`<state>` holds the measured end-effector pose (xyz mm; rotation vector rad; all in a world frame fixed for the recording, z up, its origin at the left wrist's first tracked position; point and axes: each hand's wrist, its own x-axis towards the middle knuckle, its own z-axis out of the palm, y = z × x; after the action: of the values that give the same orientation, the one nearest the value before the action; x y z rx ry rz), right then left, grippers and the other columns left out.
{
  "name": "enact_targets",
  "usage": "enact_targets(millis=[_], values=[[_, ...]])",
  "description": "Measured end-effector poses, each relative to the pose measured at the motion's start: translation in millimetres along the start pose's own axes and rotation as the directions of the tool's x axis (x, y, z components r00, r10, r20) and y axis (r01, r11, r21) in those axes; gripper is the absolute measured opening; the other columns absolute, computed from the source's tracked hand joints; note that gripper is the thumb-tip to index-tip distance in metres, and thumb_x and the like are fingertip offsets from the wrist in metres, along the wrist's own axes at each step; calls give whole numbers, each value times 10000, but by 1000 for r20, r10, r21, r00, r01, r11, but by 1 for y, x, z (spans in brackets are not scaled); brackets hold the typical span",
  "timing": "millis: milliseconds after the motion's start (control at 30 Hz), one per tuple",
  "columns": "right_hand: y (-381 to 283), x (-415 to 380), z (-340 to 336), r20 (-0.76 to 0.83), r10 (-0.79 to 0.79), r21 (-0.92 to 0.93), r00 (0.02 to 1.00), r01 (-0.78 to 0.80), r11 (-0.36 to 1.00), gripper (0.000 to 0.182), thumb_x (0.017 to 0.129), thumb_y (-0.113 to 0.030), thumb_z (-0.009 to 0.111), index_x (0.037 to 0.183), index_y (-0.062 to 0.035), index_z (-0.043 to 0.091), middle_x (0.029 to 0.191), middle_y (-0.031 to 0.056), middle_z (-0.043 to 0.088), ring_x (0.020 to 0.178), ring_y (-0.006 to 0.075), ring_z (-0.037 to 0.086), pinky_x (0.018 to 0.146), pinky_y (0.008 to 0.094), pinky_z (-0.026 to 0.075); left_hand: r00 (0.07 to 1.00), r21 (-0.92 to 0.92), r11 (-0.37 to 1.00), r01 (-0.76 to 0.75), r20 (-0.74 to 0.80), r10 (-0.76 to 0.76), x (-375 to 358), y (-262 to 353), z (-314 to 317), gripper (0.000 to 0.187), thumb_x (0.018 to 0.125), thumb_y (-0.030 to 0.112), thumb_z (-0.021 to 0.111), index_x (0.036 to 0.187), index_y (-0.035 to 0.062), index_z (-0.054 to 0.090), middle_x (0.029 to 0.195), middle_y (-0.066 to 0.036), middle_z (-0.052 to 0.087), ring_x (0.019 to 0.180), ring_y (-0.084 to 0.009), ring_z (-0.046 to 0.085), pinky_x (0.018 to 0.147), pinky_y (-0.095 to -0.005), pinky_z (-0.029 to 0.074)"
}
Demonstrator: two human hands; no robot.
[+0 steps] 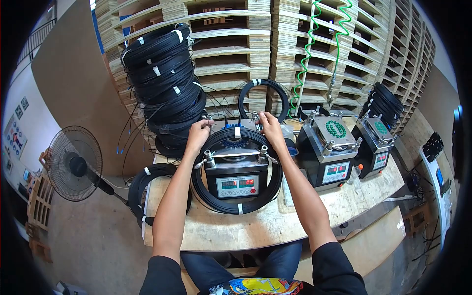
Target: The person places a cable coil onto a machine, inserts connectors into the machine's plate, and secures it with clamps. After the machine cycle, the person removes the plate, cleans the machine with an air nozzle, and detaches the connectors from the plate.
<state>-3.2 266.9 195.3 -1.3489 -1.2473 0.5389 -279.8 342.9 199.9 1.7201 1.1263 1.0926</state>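
Note:
In the head view a tabletop polishing machine (237,183) with a red and green digital display stands in front of me. A coil of black cable (240,208), tied with white tape, hangs around it. Blue-tipped cable ends sit in a ring on the machine's top plate (235,143). My left hand (198,135) is closed at the rear left corner post, fingertips on its metal knob (210,121). At the rear right, my right hand (270,129) pinches the matching metal knob (255,117). Two front corner posts with levers are untouched.
Two similar machines (330,152) with green-dotted top plates stand to the right. Behind on the left rises a tall stack of black cable coils (164,83). Another coil (142,189) hangs at the table's left edge by a standing fan (76,164). Wooden pallets (226,61) line the back.

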Motion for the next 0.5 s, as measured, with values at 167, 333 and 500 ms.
enact_targets(millis=[167, 333, 500], values=[[11, 5, 5, -69, -88, 66, 994, 93, 993, 428, 1081, -334, 524, 1233, 43, 658, 907, 140, 750, 759, 204, 727, 600, 337, 559, 1000, -22, 1000, 3, 0, -3, 3, -5, 0, 357, 898, 7, 517, 1176, 0, 742, 1040, -132, 761, 868, -166, 686, 795, -295, 526], [0, 2, -1, 30, 68, 14, 997, -68, 998, 441, 1094, -339, 502, 1273, 39, 642, 990, 106, 720, 887, 147, 687, 685, 292, 554, 1000, -17, 1000, -4, -1, 4, 4, -6, 0, 337, 908, 18, 528, 1167, 1, 743, 1033, -129, 759, 859, -163, 680, 798, -293, 520], [8, 4, 3, -5, -11, 42, 1000, 11, 999, 442, 1092, -353, 504, 1264, 28, 646, 981, 98, 723, 899, 149, 689, 667, 291, 550, 1000, -36, 999, -4, -3, 4, 3, -4, 0, 329, 912, 22, 532, 1165, -6, 741, 1030, -123, 758, 848, -161, 673, 792, -294, 518]])
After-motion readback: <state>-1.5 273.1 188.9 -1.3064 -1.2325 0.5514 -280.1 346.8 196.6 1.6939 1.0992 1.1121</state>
